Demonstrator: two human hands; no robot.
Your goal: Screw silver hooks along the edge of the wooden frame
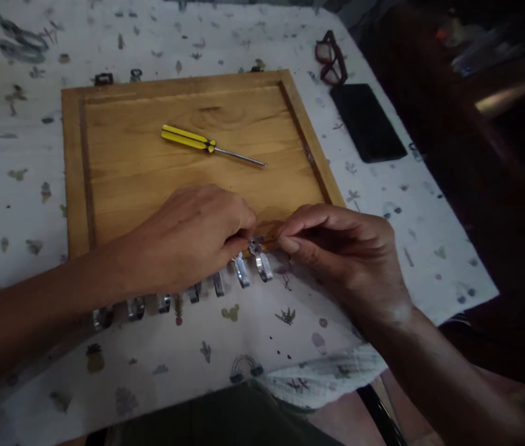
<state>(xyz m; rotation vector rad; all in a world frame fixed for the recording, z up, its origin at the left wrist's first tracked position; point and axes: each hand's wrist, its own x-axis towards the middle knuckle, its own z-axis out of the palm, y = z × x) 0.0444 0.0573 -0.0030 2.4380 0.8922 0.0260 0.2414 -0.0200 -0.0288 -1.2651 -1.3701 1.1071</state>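
A framed wooden board [123,186] lies on the table, with several curved metal hooks [241,272] in a row along its near edge. My left hand [197,238] reaches over that edge, thumb and forefinger closed at the upper end of a metal hook [262,261] near the right of the row. Just right of this hook, my right hand [346,254] pinches thumb and forefinger together over the board's edge. Whatever is between those fingertips is too small to make out. A screwdriver [188,137] with a yellow and black handle rests on the board.
Dark-framed glasses [331,59] and a black phone [368,122] lie right of the board. A patterned white cloth [15,210] covers the table. Small dark fittings [103,79] stick out at the board's far edge. The table's right edge borders a dark area.
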